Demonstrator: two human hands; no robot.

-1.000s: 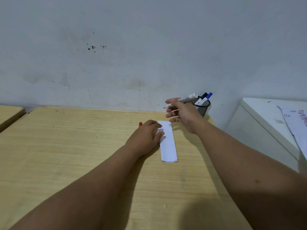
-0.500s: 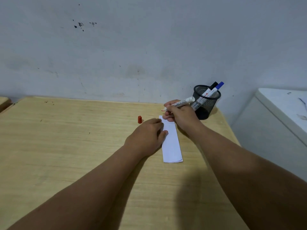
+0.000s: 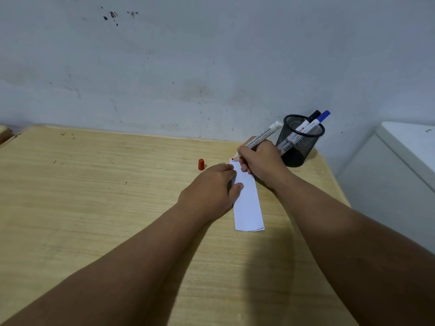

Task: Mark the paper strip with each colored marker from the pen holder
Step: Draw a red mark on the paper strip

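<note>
On the bench, left hand lies flat, pinning the strip; right fingers grip the red marker, tip seemingly touching at 12 o'clock. Next: a stroke.

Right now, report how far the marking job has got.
Done: red cap off, lying on the table. In hand: right hand has the red marker at the paper strip, left hand pinning it. Left: black marker and blue marker, both capped in the pen holder.
</note>
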